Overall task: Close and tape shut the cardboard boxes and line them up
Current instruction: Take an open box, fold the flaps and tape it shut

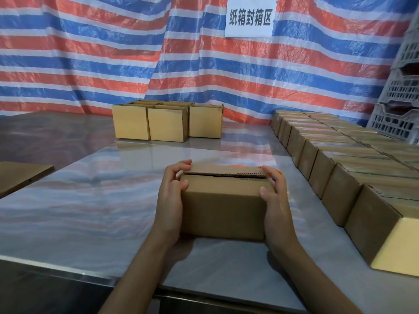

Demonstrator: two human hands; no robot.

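At the far left edge a flat cardboard sheet (22, 175) lies on the steel table (90, 211), well apart from everything else. Behind it all hangs a red, blue and white striped tarp (90, 53).

Farther back, towards the middle, a cluster of open boxes (166, 123) stands against the tarp, packed side by side with their tops unsealed.

In the middle, near the table's front edge, sits the cardboard box (223, 211). The left hand (171, 198) grips its left end, fingers curled over the top flap and thumb on the near face. The right hand (275, 200) clasps the right end the same way, thumb pressed on the front. The top flaps are folded down but not flush; a dark slit runs along the seam, and no tape shows on it. A scrap of orange and blue peeps out behind the box by the right fingers, too hidden to name.

Above, a white paper sign (249, 17) with printed characters is fixed to the tarp.

To the right, a row of closed boxes (328, 175) runs from the back to the near corner, touching one another, with a second row behind them. Past them, grey plastic crates (401, 105) are stacked at the right edge.
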